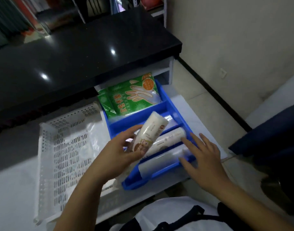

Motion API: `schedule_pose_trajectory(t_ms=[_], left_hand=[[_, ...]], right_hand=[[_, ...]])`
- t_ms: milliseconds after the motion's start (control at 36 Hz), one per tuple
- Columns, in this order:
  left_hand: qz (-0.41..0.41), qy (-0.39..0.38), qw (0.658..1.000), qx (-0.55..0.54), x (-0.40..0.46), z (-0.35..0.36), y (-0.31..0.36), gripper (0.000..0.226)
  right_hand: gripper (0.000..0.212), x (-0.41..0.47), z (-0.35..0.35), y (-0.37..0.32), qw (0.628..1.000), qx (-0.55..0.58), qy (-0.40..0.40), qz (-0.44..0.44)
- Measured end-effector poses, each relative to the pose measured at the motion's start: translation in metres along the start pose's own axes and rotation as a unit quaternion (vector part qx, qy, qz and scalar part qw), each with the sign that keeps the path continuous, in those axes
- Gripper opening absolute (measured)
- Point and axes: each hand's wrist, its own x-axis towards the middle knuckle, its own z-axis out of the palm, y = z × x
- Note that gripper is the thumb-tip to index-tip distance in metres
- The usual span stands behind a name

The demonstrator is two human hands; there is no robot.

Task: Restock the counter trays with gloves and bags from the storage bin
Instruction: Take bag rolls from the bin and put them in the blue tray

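A blue divided tray (173, 110) sits on the white shelf below the black counter. Its far compartment holds green glove packs (131, 97). My left hand (119, 152) grips a white roll of bags (148, 132), tilted up over the tray's middle. A second white roll (169, 139) lies in the middle compartment, and my right hand (201, 154) touches its end with straight fingers. A clear roll (159, 161) lies in the near compartment, under my right thumb.
A white perforated storage bin (59, 147) with clear plastic inside stands left of the tray. The black counter (76, 52) overhangs the shelf. A dark blue seat (268, 134) is at the right, beside the tiled floor.
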Motion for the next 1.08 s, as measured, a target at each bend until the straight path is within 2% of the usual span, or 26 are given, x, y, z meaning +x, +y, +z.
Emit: schedule_pose_trajectory(t_ms=[56, 139, 222, 528, 667, 778, 889, 944, 1000, 1083], left_hand=[[0.031, -0.028, 0.996, 0.082, 0.015, 0.020, 0.007, 0.072], [0.086, -0.026, 0.968, 0.235, 0.031, 0.051, 0.009, 0.065], [0.109, -0.015, 0.946, 0.304, 0.043, 0.076, 0.004, 0.057], [0.111, -0.006, 0.946, 0.306, 0.048, 0.100, -0.003, 0.056], [0.099, -0.011, 0.950, 0.296, 0.048, 0.100, -0.004, 0.059], [0.086, -0.007, 0.970, 0.228, 0.045, 0.100, -0.004, 0.069], [0.067, 0.092, 0.980, 0.166, 0.032, 0.092, -0.002, 0.077], [0.037, 0.149, 0.987, 0.056, 0.022, 0.085, -0.003, 0.070], [-0.025, 0.202, 0.977, -0.063, 0.011, 0.078, -0.008, 0.060], [-0.132, 0.238, 0.928, -0.254, -0.004, 0.076, -0.011, 0.048]], right_hand=[[0.065, -0.018, -0.001, 0.011, 0.999, 0.006, -0.005, 0.033], [0.069, -0.036, 0.002, 0.021, 0.998, -0.005, -0.035, 0.042], [0.073, -0.043, 0.007, 0.024, 0.997, -0.035, -0.055, 0.047], [0.088, -0.048, 0.017, 0.026, 0.992, -0.094, -0.071, 0.051], [0.087, -0.047, 0.016, 0.027, 0.991, -0.096, -0.075, 0.050], [0.087, -0.044, 0.014, 0.025, 0.994, -0.078, -0.060, 0.043], [0.090, -0.035, 0.005, 0.023, 0.995, -0.082, -0.044, 0.033], [0.088, -0.027, -0.001, 0.021, 0.996, -0.080, -0.033, 0.001], [0.084, -0.015, -0.004, 0.017, 0.996, -0.069, -0.024, -0.041], [0.078, 0.005, -0.002, 0.007, 0.993, -0.062, -0.024, -0.099]])
